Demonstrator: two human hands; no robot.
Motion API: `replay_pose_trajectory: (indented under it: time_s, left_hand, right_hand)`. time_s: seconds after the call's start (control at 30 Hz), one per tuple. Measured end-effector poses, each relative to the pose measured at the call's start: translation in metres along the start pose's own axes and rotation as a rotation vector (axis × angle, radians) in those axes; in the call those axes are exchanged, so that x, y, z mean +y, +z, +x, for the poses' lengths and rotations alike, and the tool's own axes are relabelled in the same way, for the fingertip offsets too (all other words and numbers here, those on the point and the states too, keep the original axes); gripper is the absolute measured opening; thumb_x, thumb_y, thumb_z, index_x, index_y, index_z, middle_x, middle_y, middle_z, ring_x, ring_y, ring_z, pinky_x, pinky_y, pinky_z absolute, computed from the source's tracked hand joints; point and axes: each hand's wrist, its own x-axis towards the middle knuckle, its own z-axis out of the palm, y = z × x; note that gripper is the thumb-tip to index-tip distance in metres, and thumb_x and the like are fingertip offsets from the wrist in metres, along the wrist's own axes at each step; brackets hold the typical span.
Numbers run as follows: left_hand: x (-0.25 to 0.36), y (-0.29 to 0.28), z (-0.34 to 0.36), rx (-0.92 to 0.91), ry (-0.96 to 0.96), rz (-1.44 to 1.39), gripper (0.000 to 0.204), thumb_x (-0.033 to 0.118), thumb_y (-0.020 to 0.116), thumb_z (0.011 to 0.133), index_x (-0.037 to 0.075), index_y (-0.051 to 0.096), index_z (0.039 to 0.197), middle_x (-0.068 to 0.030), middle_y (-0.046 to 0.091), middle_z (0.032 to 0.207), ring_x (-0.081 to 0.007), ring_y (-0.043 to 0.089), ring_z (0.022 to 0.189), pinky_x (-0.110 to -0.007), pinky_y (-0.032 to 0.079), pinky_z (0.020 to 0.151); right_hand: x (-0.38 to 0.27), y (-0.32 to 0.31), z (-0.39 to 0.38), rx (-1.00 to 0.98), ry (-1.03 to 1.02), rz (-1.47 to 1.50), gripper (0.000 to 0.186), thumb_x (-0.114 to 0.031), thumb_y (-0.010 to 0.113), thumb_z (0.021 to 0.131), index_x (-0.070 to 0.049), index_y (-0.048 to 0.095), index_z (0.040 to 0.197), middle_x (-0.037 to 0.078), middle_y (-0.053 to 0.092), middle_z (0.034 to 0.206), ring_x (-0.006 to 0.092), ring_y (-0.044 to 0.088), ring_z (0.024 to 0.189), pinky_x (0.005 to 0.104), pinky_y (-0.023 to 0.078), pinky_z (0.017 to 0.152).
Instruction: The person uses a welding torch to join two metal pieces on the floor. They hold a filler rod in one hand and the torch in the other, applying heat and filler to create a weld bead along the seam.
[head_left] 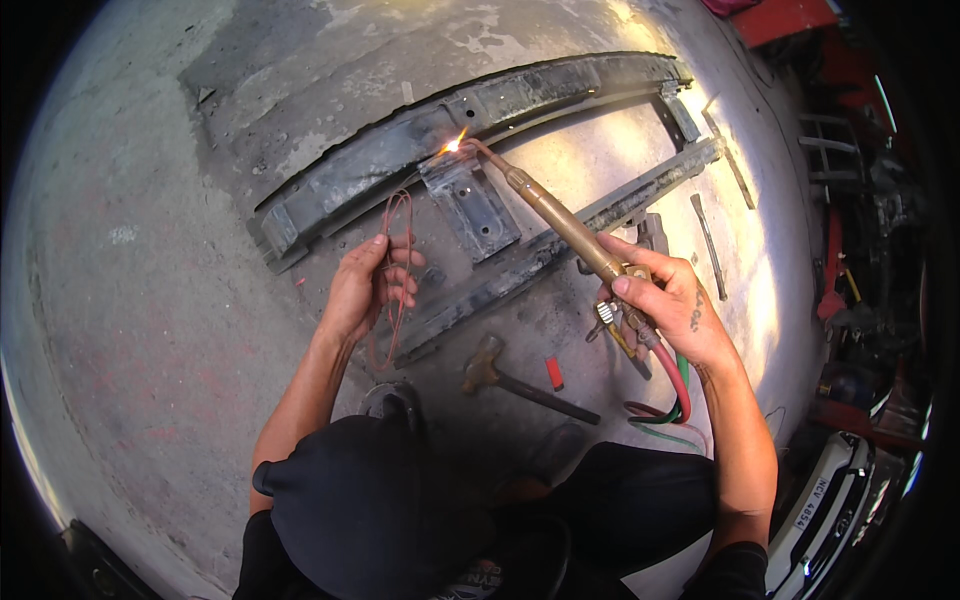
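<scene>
My right hand (pixel 655 300) is wrapped round the handle of a brass gas torch (pixel 560 218), whose red and green hoses trail off below. At its bent tip a bright orange flame (pixel 453 146) burns against a dark curved steel beam (pixel 370 160). A flat bracket (pixel 478 210) joins this beam to a second, straighter rail (pixel 600 225) nearer me. Between its thumb and fingers my left hand (pixel 375 280) pinches a coil of thin reddish wire (pixel 397 240). One end of the wire reaches up toward the flame; where it ends is lost in the glare.
On the concrete floor near my feet lie a hammer (pixel 530 390) and a red lighter (pixel 554 374). A metal bar (pixel 709 247) and a thin rod (pixel 730 160) rest to the right. Farther right are a car bumper (pixel 825 510) and red equipment (pixel 790 22).
</scene>
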Motion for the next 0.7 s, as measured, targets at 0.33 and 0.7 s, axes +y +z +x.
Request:
replay_pose_trajectory:
  time_s: [0.33, 0.7]
  left_hand:
    - [0.0004, 0.0013, 0.0027, -0.003, 0.000, -0.008, 0.046, 0.033, 0.042, 0.115, -0.008, 0.056, 0.131, -0.0187, 0.071, 0.108, -0.0204, 0.070, 0.074, -0.035, 0.064, 0.061]
    - [0.0002, 0.0016, 0.0033, 0.002, 0.005, -0.004, 0.046, 0.033, 0.042, 0.115, -0.008, 0.056, 0.131, -0.0188, 0.071, 0.108, -0.0200, 0.070, 0.074, -0.035, 0.064, 0.061]
  right_hand:
    - [-0.0017, -0.0010, -0.0022, 0.011, 0.025, -0.022, 0.057, -0.017, 0.066, 0.100, -0.003, 0.054, 0.154, 0.010, 0.075, 0.097, 0.0145, 0.070, 0.083, 0.0296, 0.055, 0.074]
    - [0.0015, -0.0008, -0.0011, 0.008, 0.013, 0.015, 0.060, -0.017, 0.067, 0.099, -0.002, 0.051, 0.155, 0.010, 0.071, 0.090, 0.0138, 0.067, 0.057, 0.0298, 0.054, 0.047]
